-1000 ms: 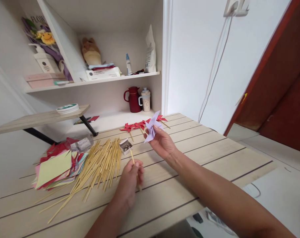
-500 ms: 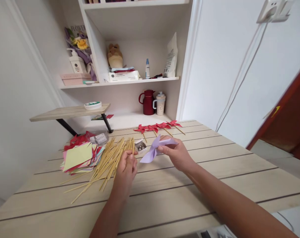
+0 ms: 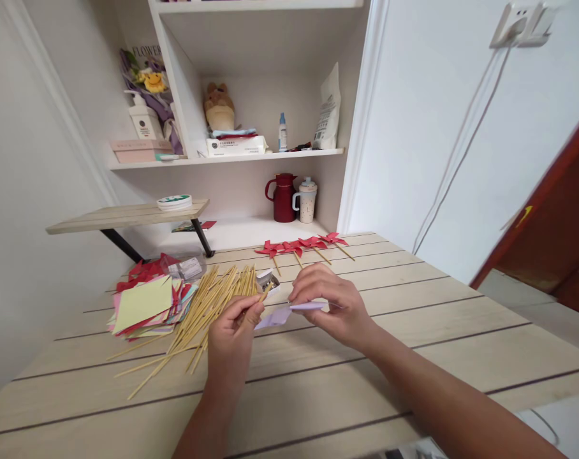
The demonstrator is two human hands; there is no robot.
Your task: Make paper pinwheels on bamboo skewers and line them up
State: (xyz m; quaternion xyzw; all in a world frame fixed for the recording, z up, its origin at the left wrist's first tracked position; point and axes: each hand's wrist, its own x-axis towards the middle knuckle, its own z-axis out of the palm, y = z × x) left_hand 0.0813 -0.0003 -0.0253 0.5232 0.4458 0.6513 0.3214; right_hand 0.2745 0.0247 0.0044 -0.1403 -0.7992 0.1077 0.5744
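Between the fingers of my right hand [image 3: 330,303] is a purple paper pinwheel [image 3: 276,317], turned nearly edge-on. My left hand [image 3: 234,335] pinches a thin wooden stick [image 3: 265,292], its tip showing above the thumb and pointing toward the pinwheel. A gap remains between the stick's tip and my right fingers. Just behind my hands sits a small white box [image 3: 269,283] with shiny metal bits in it. To the left of my left hand lies a loose pile of wooden sticks [image 3: 208,312].
A stack of coloured paper squares [image 3: 143,306] lies left of the sticks, with red paper pieces and a clear plastic box [image 3: 189,268] behind. Several red pinwheels [image 3: 313,243] on sticks lie along the back. A small raised shelf [image 3: 127,217] stands at the back left.
My right hand has rotated, tipping the pinwheel from facing me to nearly edge-on. My left hand has tilted the stick toward it, and the two hands are closer together.
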